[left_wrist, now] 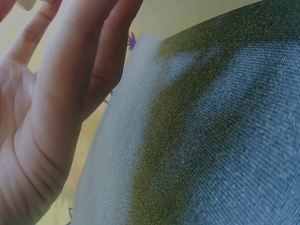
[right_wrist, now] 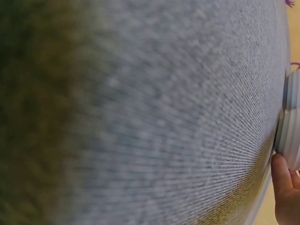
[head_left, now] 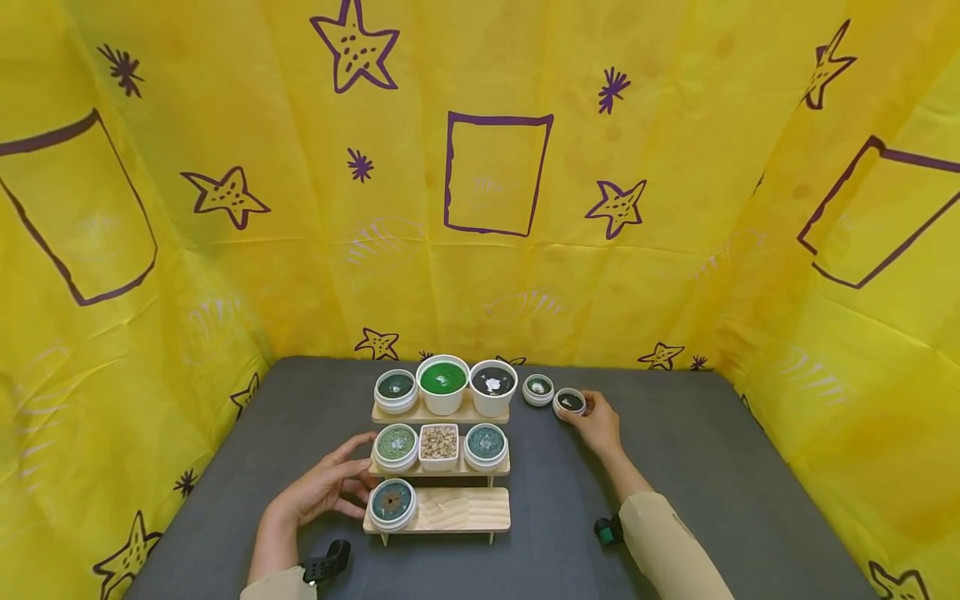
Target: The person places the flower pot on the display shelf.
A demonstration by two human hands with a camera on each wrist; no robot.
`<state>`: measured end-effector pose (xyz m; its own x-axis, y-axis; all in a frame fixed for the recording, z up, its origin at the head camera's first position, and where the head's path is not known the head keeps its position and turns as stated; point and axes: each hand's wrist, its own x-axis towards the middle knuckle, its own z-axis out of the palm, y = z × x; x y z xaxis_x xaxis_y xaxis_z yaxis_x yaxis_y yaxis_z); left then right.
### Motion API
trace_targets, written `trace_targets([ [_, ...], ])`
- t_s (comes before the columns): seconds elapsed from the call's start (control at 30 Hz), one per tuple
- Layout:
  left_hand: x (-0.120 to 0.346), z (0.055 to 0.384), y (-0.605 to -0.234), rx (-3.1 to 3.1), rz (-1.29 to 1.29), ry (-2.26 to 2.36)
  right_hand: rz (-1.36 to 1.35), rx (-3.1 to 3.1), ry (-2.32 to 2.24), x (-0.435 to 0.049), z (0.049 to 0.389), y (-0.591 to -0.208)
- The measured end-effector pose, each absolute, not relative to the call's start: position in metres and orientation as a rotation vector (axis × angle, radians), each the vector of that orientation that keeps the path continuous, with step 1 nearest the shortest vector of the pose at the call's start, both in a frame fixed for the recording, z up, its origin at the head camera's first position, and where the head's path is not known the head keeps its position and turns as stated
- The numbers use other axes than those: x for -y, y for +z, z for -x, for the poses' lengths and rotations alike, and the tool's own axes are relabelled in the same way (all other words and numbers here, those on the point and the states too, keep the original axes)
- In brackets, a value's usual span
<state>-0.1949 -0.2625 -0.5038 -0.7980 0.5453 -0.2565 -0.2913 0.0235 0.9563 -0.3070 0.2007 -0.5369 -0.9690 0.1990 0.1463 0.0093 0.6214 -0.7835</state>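
Note:
On the right, my right hand (head_left: 600,427) grips a small white ridged pot (head_left: 570,403) with a dark filling, fingers and thumb at its right side. A similar pot (head_left: 537,390) stands just left of it. In the right wrist view, fingertips (right_wrist: 281,173) press against a ridged white pot (right_wrist: 289,136) at the edge. My left hand (head_left: 326,487) is at the left ends of the lower wooden shelves (head_left: 461,508), fingers loosely bent beside a pot with pale green filling (head_left: 396,446) and a blue-filled pot with a brown centre (head_left: 392,502). Whether it touches them is unclear.
The upper shelf bears a dark green pot (head_left: 396,388), a bright green cup (head_left: 442,382) and a black-filled cup (head_left: 493,385). A square dish of chips (head_left: 438,445) and a teal pot (head_left: 486,444) share the middle shelf. Yellow patterned cloth (head_left: 487,292) surrounds the grey table (head_left: 712,483).

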Motion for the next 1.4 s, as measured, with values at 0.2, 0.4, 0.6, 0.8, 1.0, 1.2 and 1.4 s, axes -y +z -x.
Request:
trace_targets([
  [0.2,0.263,0.195,-0.503,-1.718,-0.266,1.835,0.142,2.606,1.319,-0.197,0.303,-0.534],
  [0.4,0.263,0.194,-0.504,-1.714,-0.269,1.836,0.124,2.570,1.360,-0.194,0.299,-0.524],
  [0.6,0.263,0.194,-0.504,-1.714,-0.272,1.839,0.089,2.521,1.379,-0.191,0.296,-0.514],
  [0.8,0.262,0.194,-0.503,-1.713,-0.271,1.839,0.047,2.481,1.456,-0.191,0.291,-0.499],
  [1.0,0.262,0.195,-0.502,-1.718,-0.257,1.837,0.004,2.463,1.496,-0.192,0.286,-0.478],
  [1.2,0.262,0.195,-0.503,-1.716,-0.256,1.839,-0.014,2.477,1.524,-0.188,0.278,-0.461],
  [1.4,0.262,0.195,-0.503,-1.728,-0.231,1.833,-0.051,2.456,1.567,-0.183,0.269,-0.446],
])
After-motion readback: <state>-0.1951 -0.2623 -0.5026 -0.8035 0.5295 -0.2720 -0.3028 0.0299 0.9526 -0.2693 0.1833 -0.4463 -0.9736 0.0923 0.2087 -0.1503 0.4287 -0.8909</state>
